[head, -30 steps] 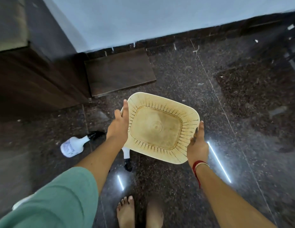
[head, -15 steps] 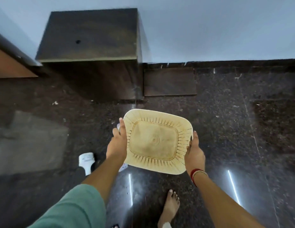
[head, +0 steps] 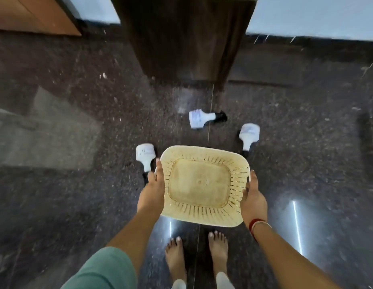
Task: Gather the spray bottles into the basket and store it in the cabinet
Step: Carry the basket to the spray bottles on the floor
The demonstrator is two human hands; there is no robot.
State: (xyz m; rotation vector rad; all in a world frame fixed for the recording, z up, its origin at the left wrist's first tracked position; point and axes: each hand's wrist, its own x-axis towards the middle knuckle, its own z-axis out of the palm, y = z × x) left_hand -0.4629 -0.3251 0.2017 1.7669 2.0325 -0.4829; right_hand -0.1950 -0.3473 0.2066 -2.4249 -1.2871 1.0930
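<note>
I hold a cream plastic basket (head: 204, 203) with slotted walls above the dark floor; nothing lies inside it. My left hand (head: 152, 190) grips its left rim and my right hand (head: 253, 197) grips its right rim. Three white spray bottles with black heads lie on the floor: one (head: 145, 156) just left of the basket, its head partly hidden by my left hand, one (head: 200, 118) ahead of the basket, and one (head: 248, 134) to the front right. A dark wooden cabinet (head: 181, 38) stands ahead against the wall.
The floor (head: 77, 184) is dark polished stone with light reflections. A lighter wooden panel (head: 31, 15) sits at the top left. My bare feet (head: 197, 253) stand right under the basket.
The view has swung so the cabinet is now straight ahead and all three bottles show. The basket stays held in both hands, nearer my feet.
</note>
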